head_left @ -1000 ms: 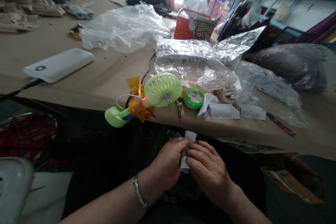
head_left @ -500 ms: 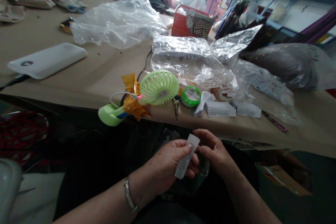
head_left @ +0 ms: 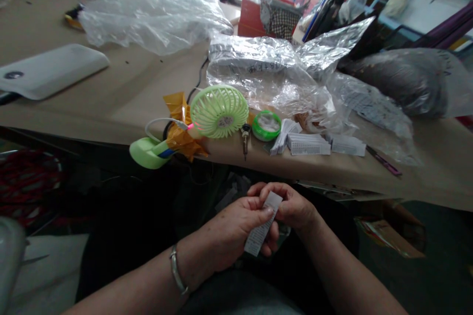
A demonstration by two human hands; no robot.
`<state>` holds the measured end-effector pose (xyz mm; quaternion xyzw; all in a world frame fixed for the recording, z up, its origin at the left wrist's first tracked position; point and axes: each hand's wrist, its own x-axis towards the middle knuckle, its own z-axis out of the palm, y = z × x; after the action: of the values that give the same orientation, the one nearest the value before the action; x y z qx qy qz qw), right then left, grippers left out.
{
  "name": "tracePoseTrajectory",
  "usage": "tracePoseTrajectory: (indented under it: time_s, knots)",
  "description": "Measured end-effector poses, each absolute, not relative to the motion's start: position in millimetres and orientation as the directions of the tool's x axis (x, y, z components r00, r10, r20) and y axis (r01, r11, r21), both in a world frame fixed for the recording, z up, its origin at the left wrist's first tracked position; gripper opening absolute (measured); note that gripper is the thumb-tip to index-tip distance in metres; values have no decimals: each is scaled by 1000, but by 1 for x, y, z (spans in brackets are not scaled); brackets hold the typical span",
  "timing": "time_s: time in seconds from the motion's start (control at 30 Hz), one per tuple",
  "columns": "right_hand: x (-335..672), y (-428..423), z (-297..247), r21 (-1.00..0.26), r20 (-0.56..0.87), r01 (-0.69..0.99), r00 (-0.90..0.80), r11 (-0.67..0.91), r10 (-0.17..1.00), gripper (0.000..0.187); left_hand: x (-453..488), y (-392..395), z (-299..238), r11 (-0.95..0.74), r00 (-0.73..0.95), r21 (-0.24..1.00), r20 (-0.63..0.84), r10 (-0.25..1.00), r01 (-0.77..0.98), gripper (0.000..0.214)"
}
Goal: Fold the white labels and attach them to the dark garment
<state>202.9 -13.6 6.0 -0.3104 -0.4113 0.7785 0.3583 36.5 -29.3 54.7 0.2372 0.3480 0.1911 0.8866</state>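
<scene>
Below the table edge, over my lap, my left hand point(head_left: 236, 231) pinches a narrow white printed paper label point(head_left: 263, 229) between thumb and fingers. My right hand point(head_left: 293, 205) is curled just behind it, fingertips closed on the label's upper end. On the table edge above lie small stacks of the same white labels point(head_left: 308, 143), a green tape roll point(head_left: 266, 125) and a small screwdriver-like tool point(head_left: 244, 139).
A light green mini fan point(head_left: 218, 110) taped with amber tape stands at the table's front edge. Crumpled clear plastic bags point(head_left: 273, 76) lie behind it, a white power bank point(head_left: 48, 70) at left, a red box point(head_left: 254, 17) at the back. A cardboard piece point(head_left: 388, 234) lies on the floor at right.
My right hand has slid from covering the label's lower part up to its top end. The label now shows tilted in my left fingers. The camera has tipped downward slightly.
</scene>
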Motion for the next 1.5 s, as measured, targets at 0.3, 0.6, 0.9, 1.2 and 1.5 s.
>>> tracePoseTrajectory:
  time_s: [0.3,0.6,0.9,1.2,1.5]
  knots:
    - [200,-24,32,-930,114,314,-250,192,962,38,29,-25,41,743,606,614,-492,625,-268,19]
    - [185,-26,35,-681,287,600,-309,420,907,34,27,-22,41,751,564,605,-534,630,-265,16]
    - [171,-12,27,-983,-182,19,-100,-181,978,17,20,-20,38,685,499,664,-503,706,-300,22]
    - [154,-1,33,-982,-189,15,-100,-189,977,20,14,-11,42,514,354,838,-433,829,-180,19]
    - [150,11,41,-970,28,241,-50,40,998,14,6,6,43,64,145,995,-75,987,82,14]
